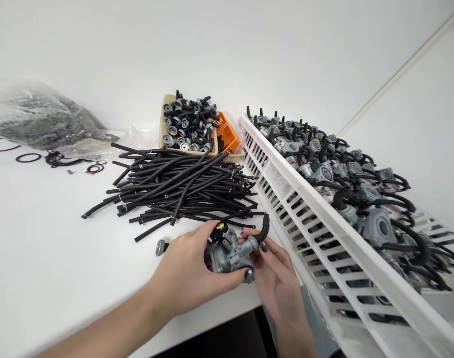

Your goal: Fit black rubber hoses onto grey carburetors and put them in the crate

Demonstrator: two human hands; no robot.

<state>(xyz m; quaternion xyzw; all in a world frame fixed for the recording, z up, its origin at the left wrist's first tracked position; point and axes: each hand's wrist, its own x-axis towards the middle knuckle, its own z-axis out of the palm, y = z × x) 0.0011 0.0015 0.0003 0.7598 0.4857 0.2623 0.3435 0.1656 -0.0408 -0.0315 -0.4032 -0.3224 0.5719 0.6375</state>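
My left hand (187,271) grips a small grey metal carburetor (227,251) from the left, fingers wrapped round its body. My right hand (273,276) pinches the carburetor's right-hand nozzle, where a short curved black rubber hose (264,227) is fitted. Both hands hover just above the white table (44,238) near its front edge. A small grey metal cap (160,247) lies on the table just left of my left hand. A pile of black rubber hoses (182,189) lies right behind the hands.
A long white slotted crate (312,214) at the right holds several carburetors with hoses fitted. A beige tray (163,119) of grey caps and an orange basket (227,132) stand behind the pile. A clear plastic bag (40,119) and black O-rings (28,157) lie at the far left.
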